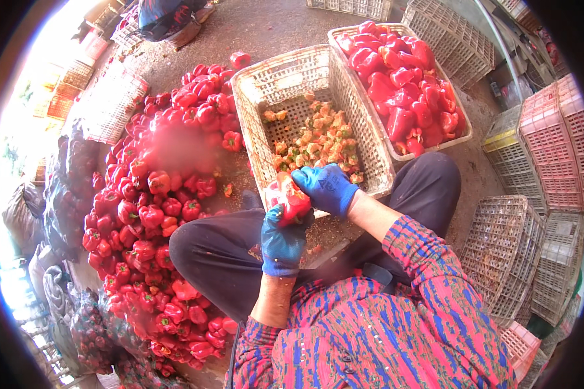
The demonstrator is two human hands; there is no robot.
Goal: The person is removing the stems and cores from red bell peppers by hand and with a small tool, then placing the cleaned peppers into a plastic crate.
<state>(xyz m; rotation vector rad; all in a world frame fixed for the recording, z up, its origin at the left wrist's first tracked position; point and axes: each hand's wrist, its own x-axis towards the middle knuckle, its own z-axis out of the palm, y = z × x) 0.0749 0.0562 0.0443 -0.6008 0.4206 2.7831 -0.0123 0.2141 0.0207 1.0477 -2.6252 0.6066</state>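
Note:
My left hand (283,240), in a blue work glove, grips a red bell pepper (292,200) from below, over the near corner of a plastic crate. The pepper's upper side looks cut or torn, with pale flesh showing. My right hand (327,187), gloved in blue too, is closed against the pepper's right side; whether it holds a tool is hidden. Inside the open-mesh crate (292,68) lie many pepper cores (321,138) with seeds and green stems. Beside it, a second crate (460,138) is heaped with red, opened peppers (404,97).
A large pile of whole red peppers (151,216) covers the floor on the left. Filled mesh bags (92,326) lie beyond it. Stacked plastic crates (503,253) stand on the right. Another person (163,19) is partly seen at the top left, near an upturned crate (112,104).

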